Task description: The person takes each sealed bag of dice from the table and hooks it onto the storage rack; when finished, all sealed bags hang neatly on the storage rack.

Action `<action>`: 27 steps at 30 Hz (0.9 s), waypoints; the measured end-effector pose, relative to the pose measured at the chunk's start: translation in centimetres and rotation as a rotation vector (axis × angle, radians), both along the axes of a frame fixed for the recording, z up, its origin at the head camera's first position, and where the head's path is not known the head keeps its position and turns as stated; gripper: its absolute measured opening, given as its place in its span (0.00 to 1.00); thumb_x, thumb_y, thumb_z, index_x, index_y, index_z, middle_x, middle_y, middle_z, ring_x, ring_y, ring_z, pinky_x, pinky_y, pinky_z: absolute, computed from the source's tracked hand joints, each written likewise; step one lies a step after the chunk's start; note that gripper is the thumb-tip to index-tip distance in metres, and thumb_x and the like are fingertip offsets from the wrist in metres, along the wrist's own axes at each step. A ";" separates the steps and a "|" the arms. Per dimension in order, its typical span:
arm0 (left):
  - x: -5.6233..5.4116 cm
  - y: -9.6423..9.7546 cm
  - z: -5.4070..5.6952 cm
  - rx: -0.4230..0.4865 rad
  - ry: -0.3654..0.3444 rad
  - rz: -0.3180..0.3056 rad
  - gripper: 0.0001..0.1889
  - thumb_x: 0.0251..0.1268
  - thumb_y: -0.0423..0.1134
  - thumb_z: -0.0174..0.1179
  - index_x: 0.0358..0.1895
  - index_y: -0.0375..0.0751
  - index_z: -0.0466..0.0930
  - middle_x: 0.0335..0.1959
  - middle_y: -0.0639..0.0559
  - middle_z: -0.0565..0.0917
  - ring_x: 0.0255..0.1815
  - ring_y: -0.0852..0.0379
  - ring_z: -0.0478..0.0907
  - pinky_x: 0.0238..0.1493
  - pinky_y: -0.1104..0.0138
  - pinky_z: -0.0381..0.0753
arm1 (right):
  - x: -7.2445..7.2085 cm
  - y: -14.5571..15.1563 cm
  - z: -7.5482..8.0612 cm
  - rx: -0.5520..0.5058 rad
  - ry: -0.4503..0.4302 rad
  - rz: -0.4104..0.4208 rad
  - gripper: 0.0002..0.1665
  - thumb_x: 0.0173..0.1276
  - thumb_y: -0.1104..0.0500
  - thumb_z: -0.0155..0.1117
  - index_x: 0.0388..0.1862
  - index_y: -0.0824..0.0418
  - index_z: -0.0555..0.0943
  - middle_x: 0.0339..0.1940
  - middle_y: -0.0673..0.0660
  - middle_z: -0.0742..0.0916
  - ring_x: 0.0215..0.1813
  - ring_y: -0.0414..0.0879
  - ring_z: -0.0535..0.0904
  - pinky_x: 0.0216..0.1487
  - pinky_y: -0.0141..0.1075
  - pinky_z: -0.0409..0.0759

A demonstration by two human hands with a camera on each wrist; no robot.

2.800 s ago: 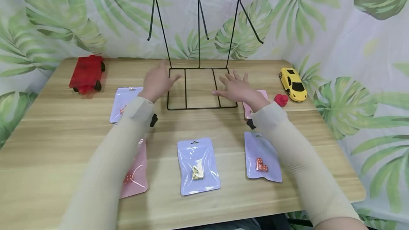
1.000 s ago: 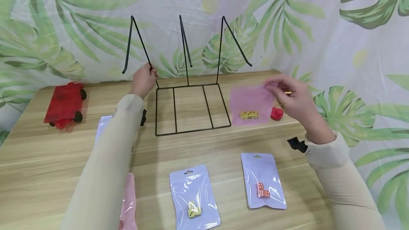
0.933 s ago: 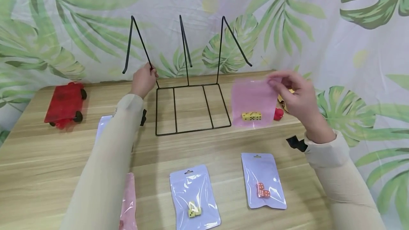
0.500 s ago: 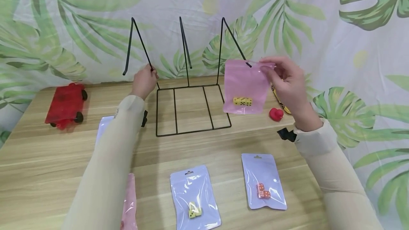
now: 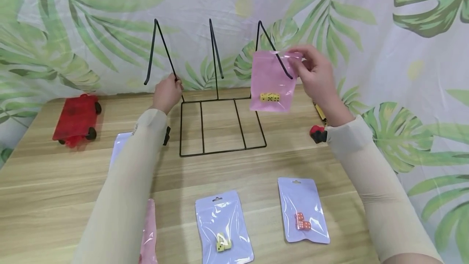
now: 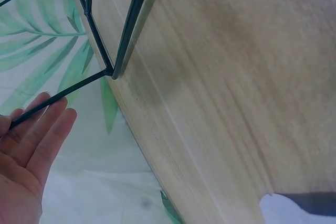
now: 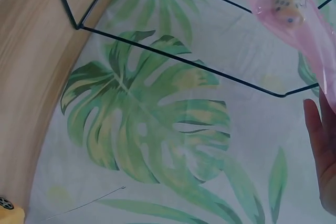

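Observation:
My right hand (image 5: pixel 315 72) pinches the upper right corner of a pink zip bag (image 5: pixel 265 74) holding several yellow dice (image 5: pixel 269 97). The bag hangs upright, raised above the table. The right prong (image 5: pixel 268 38) of a black wire display rack (image 5: pixel 202 129) crosses in front of it in the head view. In the right wrist view the pink bag (image 7: pixel 320 59) appears beside the rack's wire. My left hand (image 5: pixel 166 93) grips the rack's left upright low down; in the left wrist view its fingers lie along that upright (image 6: pixel 79 86). No bag is on the prongs.
Lilac bags with yellow dice (image 5: pixel 224 215) and red dice (image 5: pixel 302 203) lie in front. Another lilac bag (image 5: pixel 120 141) and a pink bag (image 5: pixel 149 231) are partly under my left sleeve. A red toy vehicle (image 5: pixel 77 117) stands left; a yellow toy car (image 5: pixel 320 111) is mostly hidden at right.
Both hands were free over the rack; the left has since taken hold of its upright. My right hand has picked up the pink bag and moved it up and left to the right prong.

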State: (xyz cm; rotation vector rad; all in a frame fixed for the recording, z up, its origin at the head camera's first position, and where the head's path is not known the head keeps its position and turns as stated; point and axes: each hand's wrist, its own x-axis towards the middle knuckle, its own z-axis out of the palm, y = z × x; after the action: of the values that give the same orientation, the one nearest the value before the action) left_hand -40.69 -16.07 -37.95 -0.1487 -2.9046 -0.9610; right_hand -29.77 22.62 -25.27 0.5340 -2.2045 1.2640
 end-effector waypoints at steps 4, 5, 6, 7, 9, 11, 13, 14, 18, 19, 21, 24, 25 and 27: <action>0.0 -0.1 0.1 0.001 -0.009 -0.003 0.19 0.83 0.41 0.33 0.56 0.31 0.70 0.51 0.37 0.82 0.48 0.37 0.81 0.49 0.48 0.79 | -2.1 -0.8 0.6 0.058 -0.066 -0.045 0.12 0.74 0.58 0.60 0.53 0.58 0.83 0.41 0.51 0.86 0.24 0.37 0.75 0.27 0.27 0.71; 0.0 -0.1 0.1 0.001 -0.012 -0.004 0.19 0.83 0.41 0.33 0.57 0.31 0.70 0.51 0.37 0.82 0.48 0.38 0.81 0.48 0.48 0.79 | -2.6 -1.0 0.8 0.063 -0.089 -0.053 0.13 0.74 0.57 0.60 0.54 0.57 0.82 0.43 0.53 0.87 0.25 0.39 0.76 0.27 0.27 0.71; 0.0 -0.1 0.1 -0.001 -0.014 -0.006 0.19 0.83 0.41 0.33 0.57 0.31 0.70 0.51 0.37 0.82 0.48 0.38 0.81 0.48 0.49 0.79 | -3.0 -1.2 0.9 0.070 -0.116 -0.063 0.13 0.75 0.56 0.58 0.55 0.56 0.81 0.45 0.53 0.87 0.26 0.40 0.77 0.28 0.27 0.72; 0.0 -0.1 0.0 -0.003 -0.015 -0.007 0.19 0.83 0.41 0.33 0.57 0.31 0.70 0.51 0.37 0.82 0.48 0.38 0.81 0.48 0.49 0.79 | -3.5 -1.3 1.0 0.069 -0.140 -0.071 0.13 0.76 0.56 0.58 0.55 0.56 0.81 0.47 0.54 0.86 0.28 0.41 0.78 0.29 0.27 0.74; 0.0 -0.1 0.0 -0.006 -0.014 -0.010 0.20 0.83 0.42 0.33 0.58 0.31 0.70 0.51 0.37 0.82 0.47 0.38 0.81 0.47 0.49 0.79 | -4.3 -1.5 1.2 0.068 -0.183 -0.085 0.14 0.76 0.55 0.57 0.56 0.55 0.80 0.49 0.54 0.86 0.29 0.43 0.79 0.30 0.28 0.75; 0.0 -0.1 0.0 -0.012 -0.012 -0.011 0.20 0.83 0.42 0.32 0.58 0.31 0.69 0.51 0.37 0.82 0.47 0.38 0.81 0.47 0.49 0.80 | -5.0 -1.8 1.4 0.069 -0.206 -0.095 0.14 0.76 0.56 0.56 0.57 0.55 0.79 0.49 0.54 0.86 0.32 0.46 0.80 0.32 0.29 0.77; 0.0 -0.1 0.0 -0.012 -0.007 -0.013 0.20 0.83 0.42 0.32 0.58 0.31 0.70 0.51 0.36 0.82 0.47 0.38 0.81 0.46 0.49 0.79 | -5.7 -2.0 1.6 0.066 -0.236 -0.111 0.14 0.76 0.56 0.56 0.57 0.53 0.79 0.49 0.53 0.85 0.33 0.46 0.80 0.34 0.29 0.78; 0.0 -0.1 -0.1 -0.013 -0.005 -0.014 0.20 0.83 0.41 0.32 0.58 0.31 0.70 0.50 0.36 0.82 0.47 0.38 0.81 0.45 0.49 0.79 | -6.0 -2.1 1.7 0.070 -0.247 -0.118 0.14 0.76 0.56 0.55 0.57 0.52 0.79 0.50 0.53 0.85 0.33 0.45 0.80 0.35 0.29 0.78; 0.0 -0.1 -0.1 -0.013 0.003 -0.017 0.19 0.83 0.41 0.33 0.56 0.32 0.70 0.49 0.37 0.82 0.46 0.38 0.81 0.45 0.50 0.78 | -7.3 -2.4 2.0 0.079 -0.284 -0.150 0.14 0.76 0.54 0.56 0.58 0.48 0.79 0.51 0.52 0.85 0.35 0.41 0.81 0.39 0.32 0.81; 0.0 -0.1 0.0 -0.012 0.002 -0.017 0.19 0.83 0.41 0.33 0.56 0.32 0.70 0.49 0.37 0.82 0.46 0.38 0.81 0.45 0.49 0.78 | -7.6 -2.5 2.0 0.082 -0.284 -0.157 0.14 0.76 0.53 0.56 0.58 0.48 0.79 0.51 0.52 0.85 0.35 0.41 0.81 0.39 0.33 0.81; 0.0 -0.1 -0.1 -0.011 0.001 -0.018 0.18 0.83 0.41 0.33 0.56 0.32 0.70 0.49 0.37 0.82 0.46 0.38 0.81 0.46 0.49 0.78 | -8.1 -2.6 2.0 0.083 -0.277 -0.166 0.14 0.76 0.52 0.57 0.58 0.47 0.79 0.48 0.51 0.84 0.34 0.41 0.81 0.39 0.34 0.81; 0.0 -0.1 0.0 -0.006 -0.009 -0.020 0.19 0.83 0.41 0.33 0.57 0.32 0.70 0.49 0.37 0.82 0.46 0.38 0.80 0.46 0.49 0.79 | -8.8 -2.8 1.8 0.091 -0.248 -0.179 0.15 0.76 0.52 0.57 0.59 0.49 0.78 0.46 0.50 0.84 0.33 0.40 0.80 0.38 0.33 0.80; 0.0 -0.1 0.0 -0.004 -0.012 -0.020 0.19 0.83 0.41 0.33 0.57 0.32 0.70 0.49 0.37 0.82 0.46 0.38 0.80 0.46 0.49 0.79 | -9.0 -2.9 1.7 0.090 -0.240 -0.182 0.16 0.76 0.52 0.57 0.60 0.49 0.78 0.47 0.50 0.84 0.33 0.40 0.80 0.37 0.32 0.80; 0.0 -0.2 0.0 -0.003 -0.015 -0.018 0.19 0.83 0.41 0.33 0.57 0.33 0.69 0.49 0.38 0.82 0.46 0.39 0.81 0.45 0.50 0.79 | -9.2 -2.9 1.5 0.089 -0.223 -0.182 0.18 0.76 0.52 0.57 0.62 0.50 0.77 0.48 0.52 0.85 0.35 0.41 0.82 0.38 0.30 0.79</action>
State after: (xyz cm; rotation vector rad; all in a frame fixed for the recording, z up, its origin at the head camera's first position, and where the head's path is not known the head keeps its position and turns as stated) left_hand -40.71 -16.28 -37.97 -0.1695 -2.9237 -0.9644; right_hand -38.95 19.71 -23.76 0.2270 -2.4395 1.1821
